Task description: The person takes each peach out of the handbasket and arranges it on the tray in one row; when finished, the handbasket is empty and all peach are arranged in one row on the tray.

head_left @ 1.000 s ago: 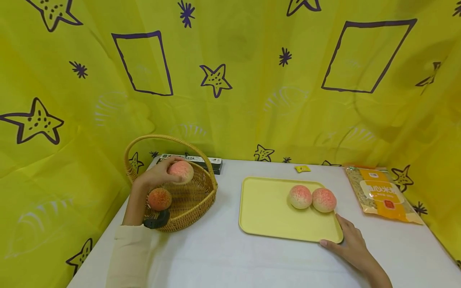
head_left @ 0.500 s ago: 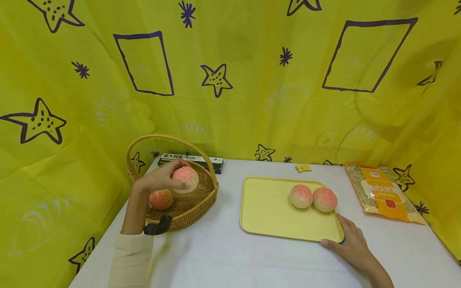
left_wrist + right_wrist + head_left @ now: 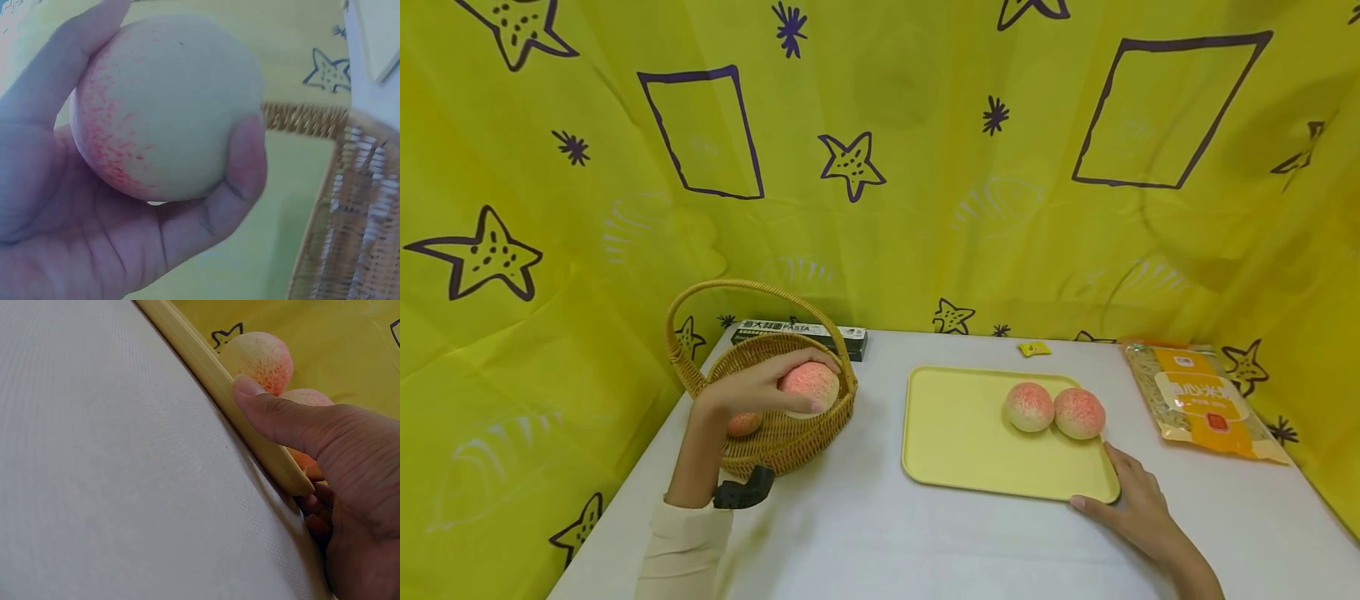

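Observation:
My left hand [image 3: 756,385] grips a round pink-and-cream peach [image 3: 811,388] above the wicker basket [image 3: 790,450]; in the left wrist view, thumb and fingers curl round the peach [image 3: 169,106]. Inside the basket lies a redder peach [image 3: 743,423], partly hidden by my left arm. At the near right corner of the yellow tray [image 3: 977,458], my right hand [image 3: 1138,504] holds the rim. The right wrist view has its thumb [image 3: 275,415] on the tray's edge [image 3: 231,412], the other fingers beyond the corner. Two more peaches, one [image 3: 1030,407] beside the other [image 3: 1079,413], sit on the tray.
Behind the basket lies a dark pasta box [image 3: 853,343]. A small yellow packet [image 3: 1034,348] is behind the tray, and a large orange-and-clear food bag [image 3: 1206,404] lies to its right. The basket's tall handle [image 3: 752,285] arches up. Yellow patterned cloth [image 3: 895,233] encloses the white table.
My left hand has carried its peach to the right and slightly nearer, across the basket's opening. The peach in the basket is now more covered by the arm. My right hand stays at the tray corner.

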`<move>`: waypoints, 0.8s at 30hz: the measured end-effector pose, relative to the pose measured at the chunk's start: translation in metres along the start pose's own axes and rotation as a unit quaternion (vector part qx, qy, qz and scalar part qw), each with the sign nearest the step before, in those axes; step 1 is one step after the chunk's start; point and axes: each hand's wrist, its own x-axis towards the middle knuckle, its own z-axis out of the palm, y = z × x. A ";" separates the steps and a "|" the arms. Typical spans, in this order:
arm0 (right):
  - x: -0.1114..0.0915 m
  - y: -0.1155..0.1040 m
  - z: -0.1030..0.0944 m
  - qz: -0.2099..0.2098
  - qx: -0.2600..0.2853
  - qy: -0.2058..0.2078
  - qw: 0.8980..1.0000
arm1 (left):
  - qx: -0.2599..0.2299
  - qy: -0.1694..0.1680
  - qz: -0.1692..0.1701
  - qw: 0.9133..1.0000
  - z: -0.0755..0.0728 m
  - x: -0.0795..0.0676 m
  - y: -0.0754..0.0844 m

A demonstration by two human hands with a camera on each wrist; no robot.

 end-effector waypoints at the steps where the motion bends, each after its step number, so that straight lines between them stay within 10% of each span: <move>1: 0.000 0.000 0.000 -0.001 -0.001 0.001 1.000 | -0.020 0.001 -0.008 1.000 0.003 0.002 0.001; 6: 0.000 0.000 -0.001 -0.003 -0.001 0.003 1.000 | -0.087 0.003 -0.037 0.996 0.018 0.011 0.004; 16: -0.001 0.001 0.001 -0.001 0.009 0.002 1.000 | -0.056 -0.055 0.056 0.995 0.045 0.037 -0.002; 24: -0.002 0.002 0.001 -0.001 0.012 0.003 1.000 | -0.147 -0.028 -0.004 0.989 0.073 0.060 -0.003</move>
